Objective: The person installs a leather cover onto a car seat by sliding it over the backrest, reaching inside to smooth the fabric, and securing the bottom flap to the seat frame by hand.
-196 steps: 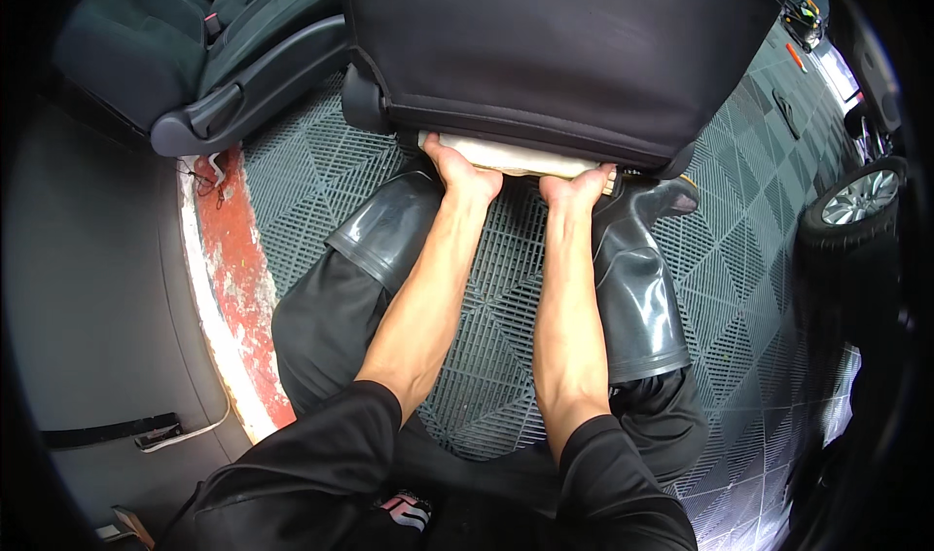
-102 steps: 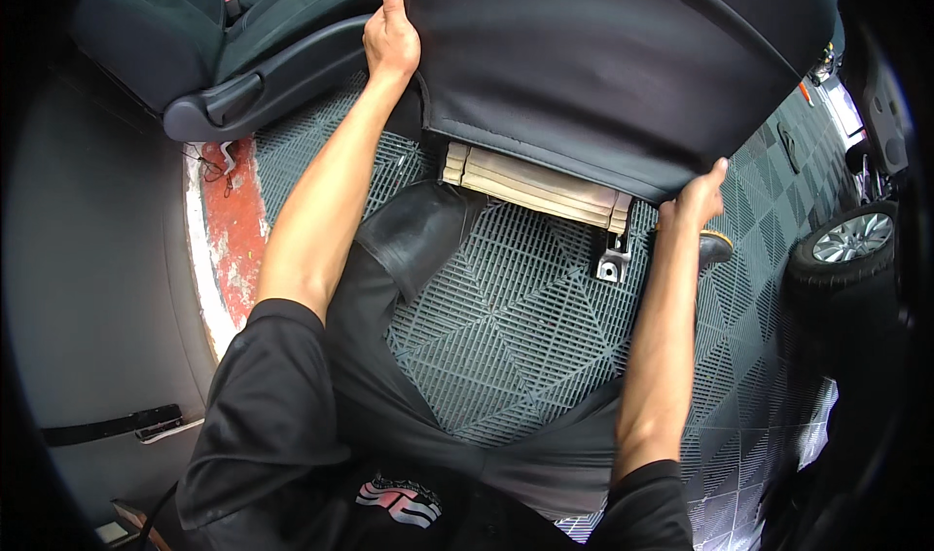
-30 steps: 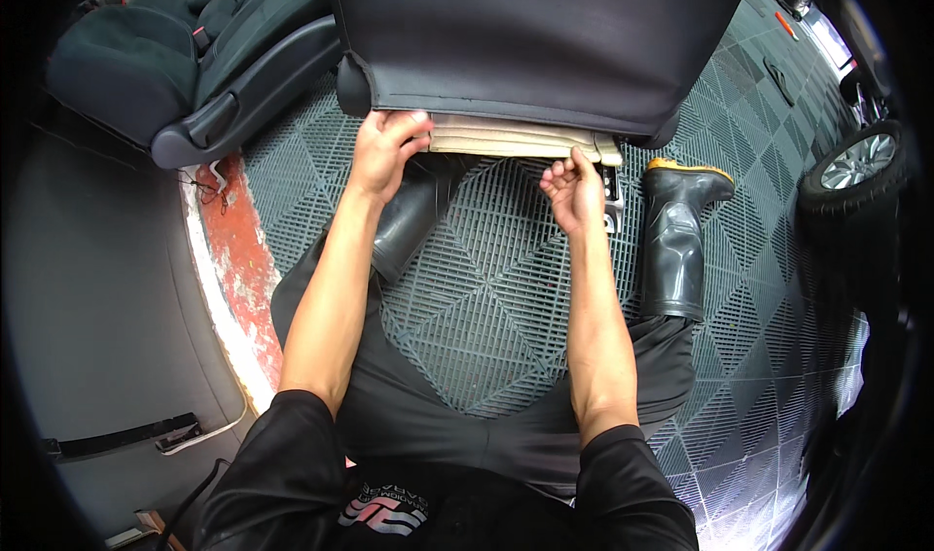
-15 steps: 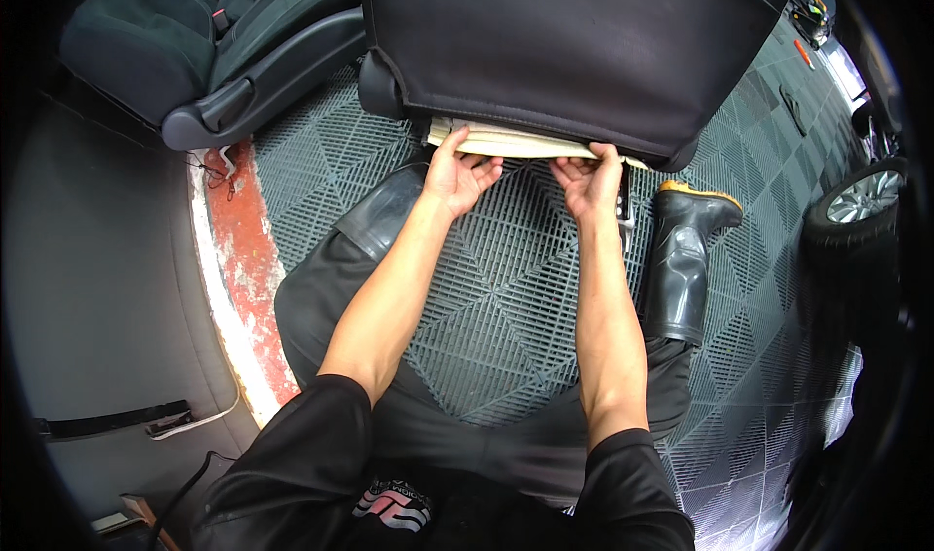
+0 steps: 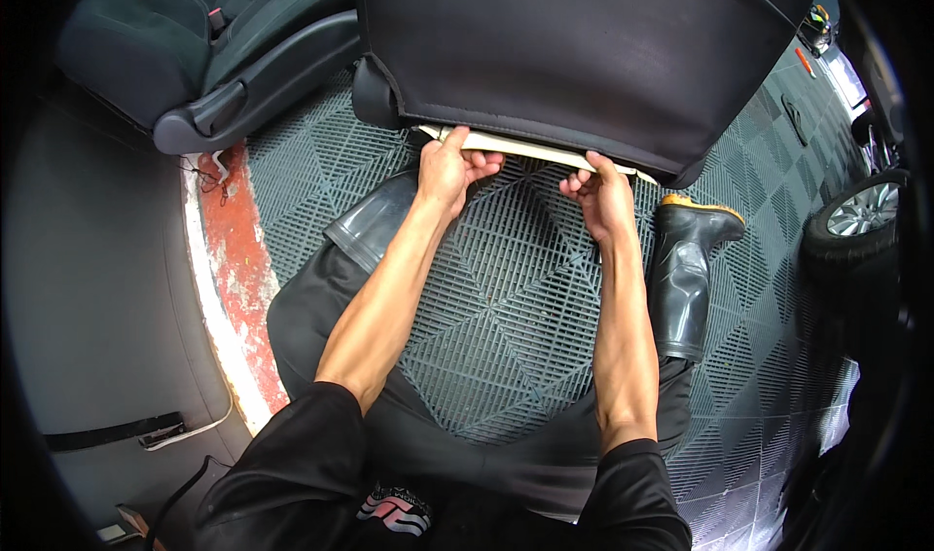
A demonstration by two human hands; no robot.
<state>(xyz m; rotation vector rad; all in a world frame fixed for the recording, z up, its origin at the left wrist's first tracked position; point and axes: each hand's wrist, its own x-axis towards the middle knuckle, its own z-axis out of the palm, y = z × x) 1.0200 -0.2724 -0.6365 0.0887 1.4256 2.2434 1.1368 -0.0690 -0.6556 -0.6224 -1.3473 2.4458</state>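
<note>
A black car seat back (image 5: 574, 55) with a stitched lower edge stands in front of me. Along that edge runs a narrow cream strip (image 5: 535, 150), apparently the flap or lining of the cover. My left hand (image 5: 448, 172) pinches the strip near its left end, thumb on top and fingers curled beneath. Toward the right end my right hand (image 5: 608, 201) grips it in the same way, fingers bent under the thumb. What lies behind the strip, under the seat back, is hidden.
Another dark car seat (image 5: 253, 74) stands at the far left. A grey panel (image 5: 107, 288) and a red-and-white painted edge (image 5: 233, 279) lie on my left. Grey grid tiles (image 5: 496, 327) form the floor; my black boot (image 5: 681, 279) and a wheel (image 5: 861, 215) are right.
The cream material shows as a thinner, straighter strip now. My right hand has shifted slightly right and its fingers have curled in more; my left hand stays nearly in place.
</note>
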